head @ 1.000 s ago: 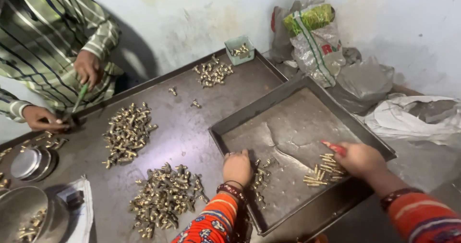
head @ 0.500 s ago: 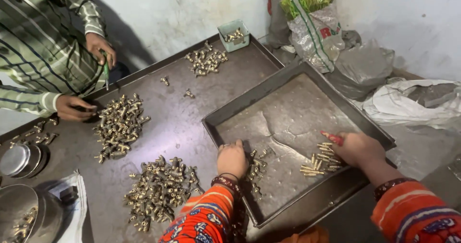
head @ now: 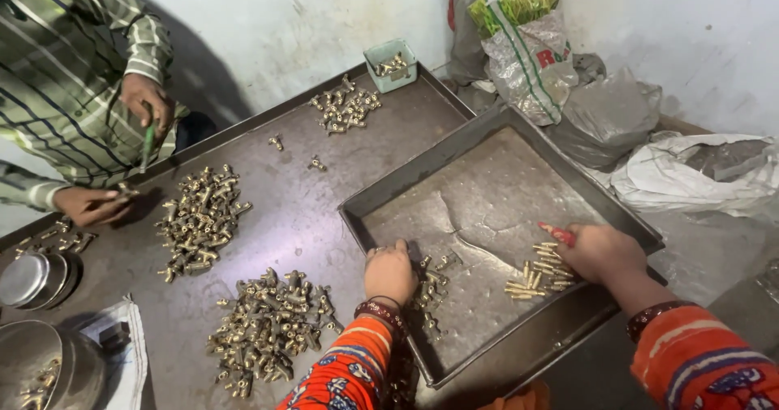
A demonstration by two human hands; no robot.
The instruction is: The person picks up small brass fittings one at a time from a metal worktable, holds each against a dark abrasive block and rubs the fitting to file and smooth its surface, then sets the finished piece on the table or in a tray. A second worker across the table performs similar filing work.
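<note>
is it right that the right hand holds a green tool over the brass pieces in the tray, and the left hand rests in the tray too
Not quite: the tool in the right hand is red, not green, as the head view shows. The rest holds: it is over the brass pieces in the tray, and the left hand rests there too.

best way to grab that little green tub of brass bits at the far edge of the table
Take the green tub by its open rim, from above and the near side: the wall stands right behind it. Its straight, upright sides suit a pinch across the width. The loose fittings lie in front.

Dark metal table point(head: 308, 215): brass fitting piles point(head: 272, 333), shallow tray point(head: 389, 195), steel bowls point(head: 36, 276).
</note>
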